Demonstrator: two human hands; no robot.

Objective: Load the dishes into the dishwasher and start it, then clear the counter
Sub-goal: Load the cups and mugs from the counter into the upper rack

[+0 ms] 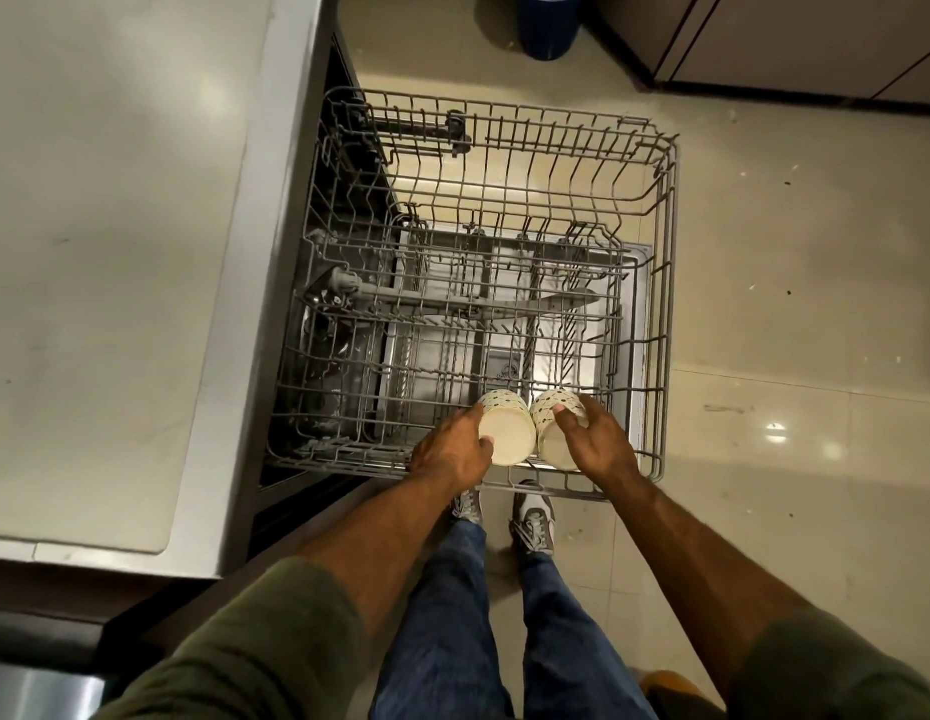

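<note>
The grey wire upper rack (pixel 660 283) of the dishwasher is pulled out over the floor, with the lower rack and open door below it. Two cream cups with a dark dotted pattern lie bottom-up near the rack's front edge, side by side. My left hand (pixel 452 449) grips the left cup (pixel 509 433) from its left side. My right hand (pixel 598 439) holds the right cup (pixel 548 415), fingers curled over its base and side. The rest of the rack holds no dishes.
A pale countertop (pixel 114 252) runs along the left, above the dishwasher opening. A blue bin (pixel 548 23) stands on the tiled floor beyond the rack, with cabinet fronts (pixel 790 44) at the top right. My feet stand just under the rack's front edge.
</note>
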